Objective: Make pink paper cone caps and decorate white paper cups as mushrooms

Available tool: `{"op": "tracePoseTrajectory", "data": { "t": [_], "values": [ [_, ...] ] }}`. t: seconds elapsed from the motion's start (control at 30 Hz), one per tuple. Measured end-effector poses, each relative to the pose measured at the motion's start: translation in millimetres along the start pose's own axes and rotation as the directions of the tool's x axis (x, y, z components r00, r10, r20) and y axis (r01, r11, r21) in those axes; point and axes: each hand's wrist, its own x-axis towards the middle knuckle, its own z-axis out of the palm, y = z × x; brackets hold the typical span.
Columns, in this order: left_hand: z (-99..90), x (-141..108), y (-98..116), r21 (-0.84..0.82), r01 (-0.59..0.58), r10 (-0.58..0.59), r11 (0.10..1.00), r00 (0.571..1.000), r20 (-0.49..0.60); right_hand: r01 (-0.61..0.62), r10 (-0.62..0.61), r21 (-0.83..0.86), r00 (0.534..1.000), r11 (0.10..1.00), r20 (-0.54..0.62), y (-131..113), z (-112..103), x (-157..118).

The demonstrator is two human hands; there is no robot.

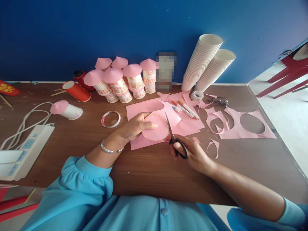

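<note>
My left hand [141,124] pinches a pink paper circle [156,131] with a yellowish outline, thumb on top and fingers beneath. My right hand [190,150] grips black-handled scissors [170,126], fingers through the loops. The blades point up and away, beside the circle's right edge; I cannot tell whether they touch it. Under the circle lie pink paper sheets [138,112]. Several markers [189,109] and a small white-and-blue tube [177,109] rest on the sheets just beyond my hands.
Decorated paper cups with pink cone tops [117,81] stand at the back, near tall white cup stacks [202,61]. Cut pink scraps [231,123] lie right. A tape roll [111,119], a fallen cup [69,110], a red cup [77,91] and a power strip [36,147] are left.
</note>
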Motion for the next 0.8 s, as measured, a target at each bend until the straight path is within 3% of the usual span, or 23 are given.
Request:
{"op": "tracePoseTrajectory", "data": {
  "t": [0.8],
  "values": [
    [-4.7,-0.5,2.9,-0.013,-0.011,0.011,1.0,1.0,0.029,0.064,-0.064,-0.095,0.998,0.993,-0.006,-7.7,0.2,1.5]
  ]
}}
